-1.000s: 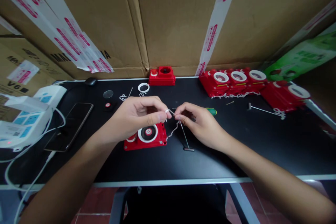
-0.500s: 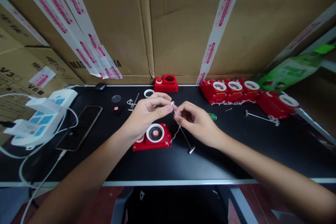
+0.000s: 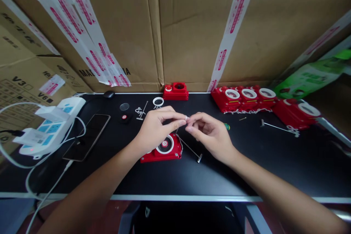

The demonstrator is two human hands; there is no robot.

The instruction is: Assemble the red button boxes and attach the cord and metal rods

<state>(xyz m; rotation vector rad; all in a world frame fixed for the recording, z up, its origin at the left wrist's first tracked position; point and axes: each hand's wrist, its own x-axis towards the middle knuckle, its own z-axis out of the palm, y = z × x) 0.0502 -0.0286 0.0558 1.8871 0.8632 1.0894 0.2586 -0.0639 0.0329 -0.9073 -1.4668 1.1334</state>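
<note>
Over the black table, my left hand (image 3: 161,128) and my right hand (image 3: 210,134) meet, fingertips pinched on a small white cord (image 3: 187,117). Most of the cord between the fingers is hidden. Below my left hand lies a red box (image 3: 161,156) with a white ring around a dark round centre; the hand covers its upper left part. White cord also shows at this box's right side. A thin metal hammer (image 3: 199,158) lies to the right of the box, its head toward me and its far end under my hands. A green handle (image 3: 227,126) peeks out behind my right hand.
More red boxes (image 3: 233,106) with white rings stand at the back right, another red box (image 3: 177,93) at the back middle. Other hammers (image 3: 276,126), a white ring (image 3: 158,102) and a clear disc (image 3: 124,106) lie around. Left are a phone (image 3: 87,137) and power strip (image 3: 56,126). Cardboard walls the back.
The whole view has shifted slightly. My fingertips have come closer together, and less of the white cord shows between them. The red box and hammer stay on the table.
</note>
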